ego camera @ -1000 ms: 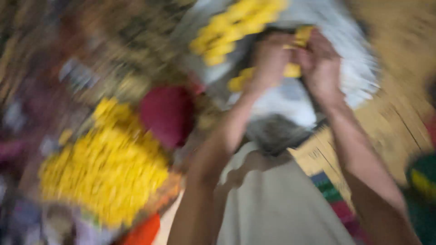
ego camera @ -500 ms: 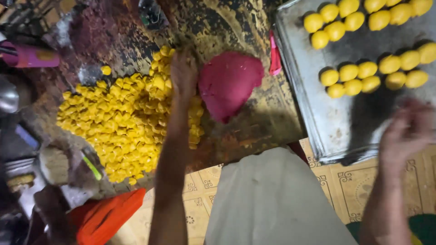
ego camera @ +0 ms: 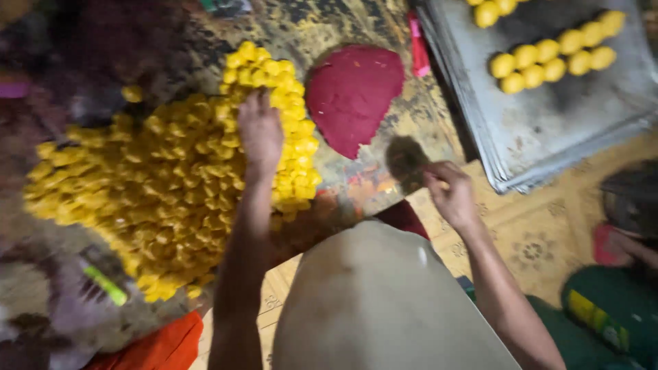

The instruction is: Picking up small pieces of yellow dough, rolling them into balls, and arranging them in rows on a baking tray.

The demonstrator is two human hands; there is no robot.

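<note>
A big heap of small yellow dough pieces [ego camera: 157,185] covers the left of a stained work board [ego camera: 370,171]. My left hand [ego camera: 260,130] rests palm down on the heap's upper right part, fingers spread among the pieces. A flat dark red slab of dough [ego camera: 353,92] lies just right of the heap. My right hand [ego camera: 449,192] hovers at the board's near edge, fingers curled on something small and yellow; what it is I cannot tell. Yellow balls [ego camera: 552,58] sit in rows on a grey metal tray [ego camera: 548,130] at the upper right.
A pink strip [ego camera: 418,44] lies between the red slab and the tray. Orange cloth [ego camera: 154,346] and a green stick [ego camera: 106,284] are at the lower left. A green container [ego camera: 613,312] stands on the patterned floor at the lower right. My pale garment [ego camera: 377,301] fills the bottom centre.
The view swung from the tray to the heap. My left hand went to the yellow heap and stayed there. My right hand came from the tray side to the board's near edge.
</note>
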